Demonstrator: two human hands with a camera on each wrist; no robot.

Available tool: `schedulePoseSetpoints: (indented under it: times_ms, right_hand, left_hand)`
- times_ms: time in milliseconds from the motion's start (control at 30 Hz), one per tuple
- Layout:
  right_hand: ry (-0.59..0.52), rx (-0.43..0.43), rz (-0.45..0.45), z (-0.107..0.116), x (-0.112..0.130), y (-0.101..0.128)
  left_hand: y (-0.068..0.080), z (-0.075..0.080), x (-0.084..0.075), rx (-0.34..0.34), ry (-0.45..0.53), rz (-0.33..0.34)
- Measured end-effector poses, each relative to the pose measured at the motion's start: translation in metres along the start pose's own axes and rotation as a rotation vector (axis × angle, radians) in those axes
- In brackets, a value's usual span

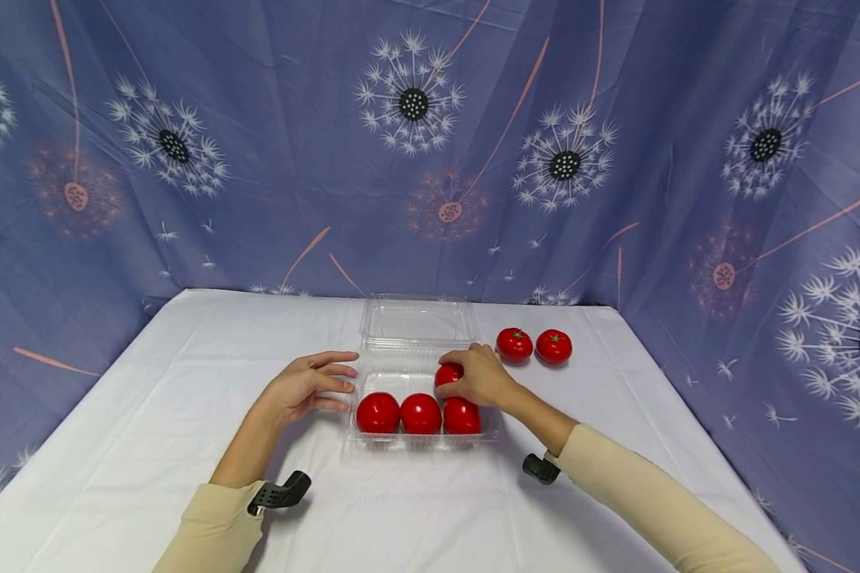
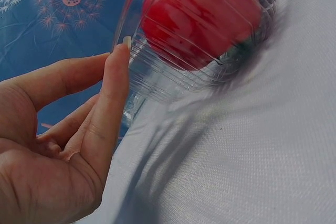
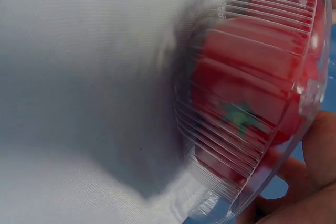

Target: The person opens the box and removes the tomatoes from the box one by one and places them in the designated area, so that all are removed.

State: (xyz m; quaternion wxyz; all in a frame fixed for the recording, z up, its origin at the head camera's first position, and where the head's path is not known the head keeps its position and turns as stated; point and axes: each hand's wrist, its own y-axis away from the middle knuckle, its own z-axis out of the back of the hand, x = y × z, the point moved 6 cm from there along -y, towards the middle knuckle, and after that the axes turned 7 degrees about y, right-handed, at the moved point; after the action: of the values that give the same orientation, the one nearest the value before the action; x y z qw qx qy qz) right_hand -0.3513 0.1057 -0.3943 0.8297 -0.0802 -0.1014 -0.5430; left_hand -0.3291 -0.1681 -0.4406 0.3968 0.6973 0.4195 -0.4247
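A clear plastic clamshell box point(image 1: 392, 382) stands open on the table, its lid point(image 1: 419, 323) folded back. Three red tomatoes fill its front row: left point(image 1: 378, 413), middle point(image 1: 420, 414) and right point(image 1: 462, 416). In the back right corner, my right hand point(image 1: 478, 377) grips another tomato point(image 1: 447, 375) between thumb and fingers, partly covering it. My left hand point(image 1: 302, 389) is at the box's left side with fingers extended. In the left wrist view, a fingertip point(image 2: 119, 59) meets the ribbed wall; through the right wrist view's ribbed wall a tomato point(image 3: 247, 77) shows a green stem.
Two more tomatoes, one nearer point(image 1: 514, 345) and one farther right point(image 1: 553, 348), sit on the white tablecloth point(image 1: 150, 398) right of the lid. A blue dandelion-print curtain point(image 1: 287, 143) hangs behind and beside the table.
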Motion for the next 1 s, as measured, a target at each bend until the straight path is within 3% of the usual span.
schedulePoseSetpoints:
  times_ms: [300, 567, 1000]
  right_hand:
    - [-0.025, -0.061, 0.045, 0.004, 0.0, -0.001]
    - [-0.064, -0.053, 0.019, 0.005, -0.002, -0.002]
    - [-0.099, -0.127, 0.006, 0.016, -0.003, 0.002]
  left_hand:
    - [0.001, -0.001, 0.0, 0.0, 0.004, 0.004]
    - [0.0, -0.001, 0.0, -0.006, -0.002, 0.005]
    - [0.0, 0.0, 0.0, 0.0, 0.004, 0.003]
